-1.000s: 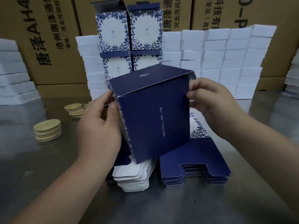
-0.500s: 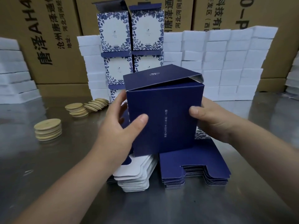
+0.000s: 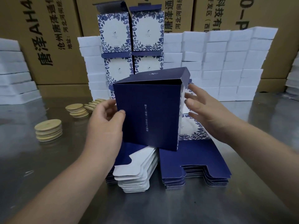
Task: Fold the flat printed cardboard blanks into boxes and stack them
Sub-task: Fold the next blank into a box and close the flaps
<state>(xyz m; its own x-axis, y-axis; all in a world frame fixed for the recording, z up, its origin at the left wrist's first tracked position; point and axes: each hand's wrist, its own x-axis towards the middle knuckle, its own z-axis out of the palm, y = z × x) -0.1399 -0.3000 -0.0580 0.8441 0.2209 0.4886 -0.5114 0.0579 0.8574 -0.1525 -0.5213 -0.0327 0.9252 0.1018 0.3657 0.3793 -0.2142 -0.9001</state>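
A dark blue folded box (image 3: 150, 113) with a thin line of white text stands slightly tilted above the pile of flat blanks (image 3: 192, 165). Its lid flap is raised and partly open at the top right. My left hand (image 3: 105, 125) grips the box's left edge, thumb on the front face. My right hand (image 3: 205, 110) is beside the box's right, floral-printed side, fingers spread and straight, about touching it. Behind, finished blue-and-white floral boxes (image 3: 131, 31) stand stacked two wide and at least two high.
Stacks of round wooden discs (image 3: 48, 130) lie on the steel table (image 3: 48, 183) at left. White foam blocks (image 3: 226, 65) are piled behind and at far left. Big brown cartons (image 3: 53, 38) form the back wall.
The box has turned and tilted slightly. My right hand has let go of its front edge and opened beside its right side. My left thumb has slid toward the left edge.
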